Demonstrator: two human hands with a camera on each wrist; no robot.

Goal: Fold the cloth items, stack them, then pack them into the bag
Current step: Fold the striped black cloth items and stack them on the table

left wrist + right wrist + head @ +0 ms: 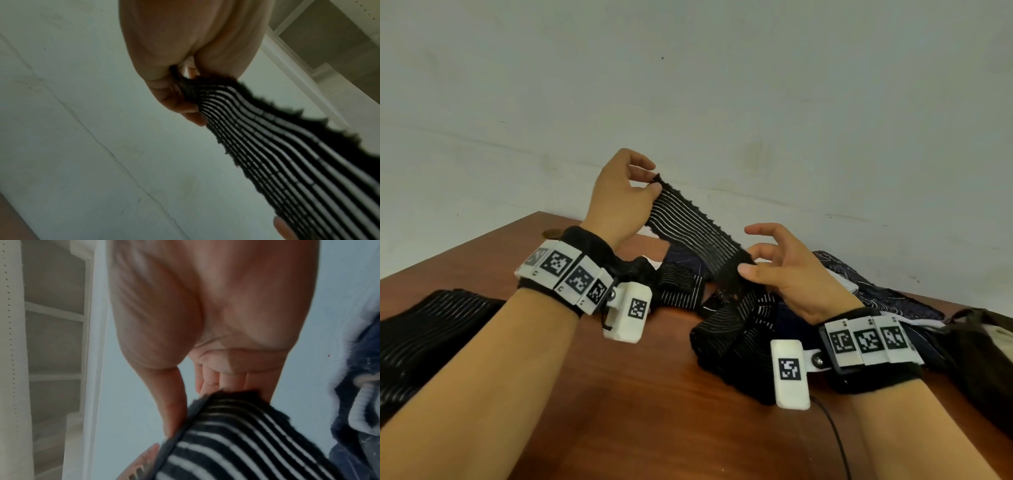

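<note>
A black cloth with thin white stripes (693, 228) is stretched in the air between both hands above the wooden table (640, 394). My left hand (643, 186) pinches its upper far corner; in the left wrist view the striped cloth (287, 154) runs down from the left hand (185, 91). My right hand (750, 263) pinches the lower end between thumb and fingers, its outer fingers spread. The right wrist view shows the striped cloth (236, 443) under the right hand (195, 402). The cloth's remainder (736, 342) lies crumpled on the table beneath.
Another striped black cloth (424, 335) lies at the table's left edge. A dark patterned cloth (876, 291) sits behind my right hand. A dark brown bag (986, 359) lies at the right edge. A cable (835, 435) trails from the right wrist. A pale wall stands behind.
</note>
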